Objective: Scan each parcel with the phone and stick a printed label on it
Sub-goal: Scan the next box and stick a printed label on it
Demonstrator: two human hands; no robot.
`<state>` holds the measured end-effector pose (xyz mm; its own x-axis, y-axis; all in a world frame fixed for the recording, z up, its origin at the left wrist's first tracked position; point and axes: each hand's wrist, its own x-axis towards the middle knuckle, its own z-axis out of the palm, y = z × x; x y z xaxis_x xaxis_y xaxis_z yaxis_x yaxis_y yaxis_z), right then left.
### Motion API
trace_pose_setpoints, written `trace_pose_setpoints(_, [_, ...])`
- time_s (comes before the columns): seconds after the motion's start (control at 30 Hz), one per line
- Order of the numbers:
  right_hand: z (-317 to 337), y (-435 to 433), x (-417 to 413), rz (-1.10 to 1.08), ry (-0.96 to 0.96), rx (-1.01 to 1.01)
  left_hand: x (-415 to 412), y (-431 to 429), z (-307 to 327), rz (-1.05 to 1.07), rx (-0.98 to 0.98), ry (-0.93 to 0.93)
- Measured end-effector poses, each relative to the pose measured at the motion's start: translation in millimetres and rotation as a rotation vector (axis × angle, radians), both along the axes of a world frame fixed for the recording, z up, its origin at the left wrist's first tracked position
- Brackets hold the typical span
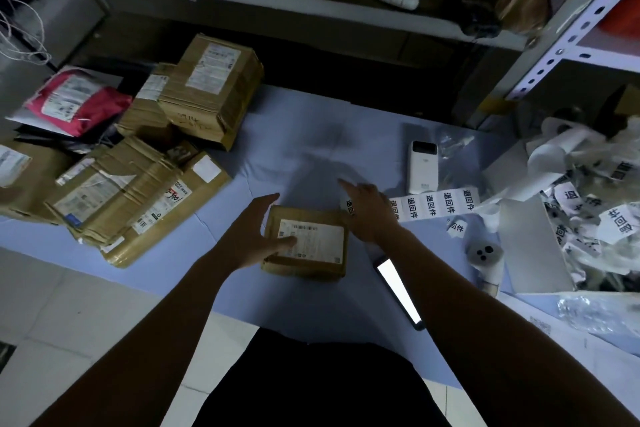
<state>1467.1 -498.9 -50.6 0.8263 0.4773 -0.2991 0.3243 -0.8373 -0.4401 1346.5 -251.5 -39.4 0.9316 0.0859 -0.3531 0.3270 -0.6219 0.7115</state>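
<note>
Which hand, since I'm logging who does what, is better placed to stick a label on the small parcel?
Right. The right hand lies beside the label strip, with one label at its fingers, next to the small parcel. The left hand rests on the parcel, likely steadying it.

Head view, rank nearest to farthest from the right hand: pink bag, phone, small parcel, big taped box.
1. small parcel: right beside the right hand, on its left.
2. phone: screen lit, near table edge, by the right wrist.
3. taped box: left side of the table.
4. pink bag: far left, behind the boxes.
</note>
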Motion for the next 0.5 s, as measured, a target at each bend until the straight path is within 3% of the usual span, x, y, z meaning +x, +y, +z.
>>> trace_pose_setpoints(0.17, [2,6,20,0.080,0.141,-0.183,10,-13,19,-0.102,0.164,-0.125])
trace_pose_setpoints(0.37, [2,-21,14,0.107,0.305,-0.319,17,-25,20,-0.078,0.144,-0.144])
trace_pose_setpoints(0.5, [1,-38,-7,-0.026,0.306,-0.211,11,-34,18,-0.061,0.104,-0.128])
